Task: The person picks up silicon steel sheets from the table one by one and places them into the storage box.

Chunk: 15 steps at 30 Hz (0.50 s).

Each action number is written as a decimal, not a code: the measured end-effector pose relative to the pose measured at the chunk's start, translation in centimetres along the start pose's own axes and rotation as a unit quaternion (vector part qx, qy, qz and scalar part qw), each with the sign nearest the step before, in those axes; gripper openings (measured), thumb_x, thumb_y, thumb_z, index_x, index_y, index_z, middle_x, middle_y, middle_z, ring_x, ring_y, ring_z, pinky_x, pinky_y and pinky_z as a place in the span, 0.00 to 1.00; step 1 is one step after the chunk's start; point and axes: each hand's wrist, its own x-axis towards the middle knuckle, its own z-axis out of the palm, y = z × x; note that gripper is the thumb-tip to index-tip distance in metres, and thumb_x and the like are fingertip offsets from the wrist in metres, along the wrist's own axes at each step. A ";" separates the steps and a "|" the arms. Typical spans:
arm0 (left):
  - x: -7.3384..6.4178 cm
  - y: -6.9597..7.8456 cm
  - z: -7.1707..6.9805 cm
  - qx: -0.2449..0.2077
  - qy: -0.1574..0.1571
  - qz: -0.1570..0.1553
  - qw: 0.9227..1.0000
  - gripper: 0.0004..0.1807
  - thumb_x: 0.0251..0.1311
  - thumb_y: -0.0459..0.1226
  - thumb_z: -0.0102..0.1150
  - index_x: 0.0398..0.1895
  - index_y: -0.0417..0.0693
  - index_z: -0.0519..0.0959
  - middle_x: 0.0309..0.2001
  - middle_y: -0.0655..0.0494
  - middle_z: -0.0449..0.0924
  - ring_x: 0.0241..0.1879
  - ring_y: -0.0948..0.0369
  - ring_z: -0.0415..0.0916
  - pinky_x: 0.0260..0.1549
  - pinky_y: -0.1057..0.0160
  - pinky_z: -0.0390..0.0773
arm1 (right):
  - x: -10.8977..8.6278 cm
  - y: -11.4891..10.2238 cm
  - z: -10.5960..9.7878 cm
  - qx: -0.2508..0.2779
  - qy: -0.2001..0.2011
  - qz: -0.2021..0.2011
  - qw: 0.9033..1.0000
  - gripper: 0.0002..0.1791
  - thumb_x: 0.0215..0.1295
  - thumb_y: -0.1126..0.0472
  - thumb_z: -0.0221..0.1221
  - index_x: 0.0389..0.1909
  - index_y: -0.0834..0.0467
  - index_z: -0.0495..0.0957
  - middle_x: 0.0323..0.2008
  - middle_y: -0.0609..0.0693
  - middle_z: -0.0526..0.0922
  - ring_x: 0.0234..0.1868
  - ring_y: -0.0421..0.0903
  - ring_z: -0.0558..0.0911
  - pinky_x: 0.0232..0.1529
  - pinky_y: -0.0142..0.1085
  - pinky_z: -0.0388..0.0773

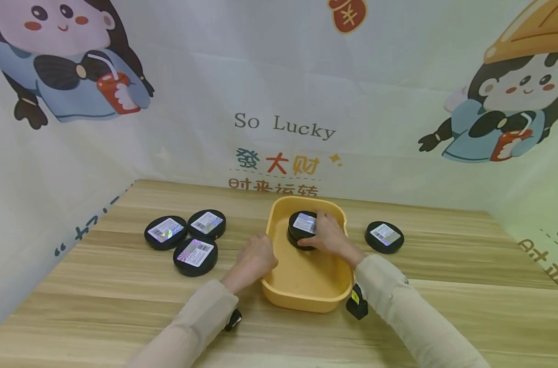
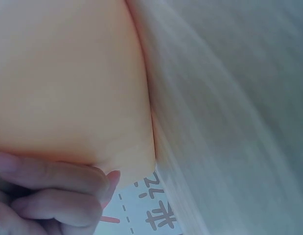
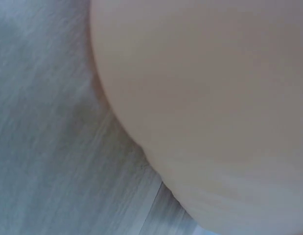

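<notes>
A yellow rectangular tray with rounded corners stands on the wooden table. My left hand grips its left rim, and in the left wrist view the curled fingers lie against the tray's wall. Inside the far half of the tray, my right hand holds a round black disc with a silvery label, its fingers and thumb about the right side. A second black edge shows right under this disc, like another disc below it. The tray wall fills most of the right wrist view and the right hand is out of sight there.
Three more labelled black discs, one at the back, one on the left and one in front, sit close together left of the tray. Another black disc lies to its right. A printed cloth hangs behind the table.
</notes>
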 end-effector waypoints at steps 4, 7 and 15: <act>0.0 0.0 0.0 0.000 0.005 0.004 1.000 0.16 0.45 0.32 0.59 0.35 0.33 0.67 0.28 0.44 0.70 0.28 0.52 0.72 0.26 0.57 0.73 | -0.1 -0.1 -0.1 0.005 -0.004 0.002 1.000 0.46 0.42 0.54 0.69 0.56 0.73 0.57 0.49 0.68 0.68 0.54 0.61 0.66 0.54 0.47 0.64; -0.1 0.0 0.0 -0.002 0.008 0.007 1.000 0.15 0.44 0.32 0.59 0.34 0.33 0.67 0.28 0.44 0.71 0.28 0.52 0.72 0.25 0.57 0.73 | -0.1 0.0 -0.3 0.006 -0.006 0.000 1.000 0.46 0.42 0.54 0.69 0.57 0.73 0.56 0.50 0.69 0.68 0.54 0.61 0.66 0.54 0.47 0.64; 0.0 0.0 0.0 -0.008 0.002 0.006 1.000 0.15 0.45 0.32 0.58 0.35 0.33 0.67 0.27 0.44 0.70 0.27 0.53 0.70 0.24 0.57 0.72 | -0.4 0.0 -1.1 0.020 -0.010 -0.010 1.000 0.49 0.42 0.53 0.69 0.58 0.74 0.54 0.52 0.70 0.66 0.56 0.60 0.64 0.56 0.47 0.63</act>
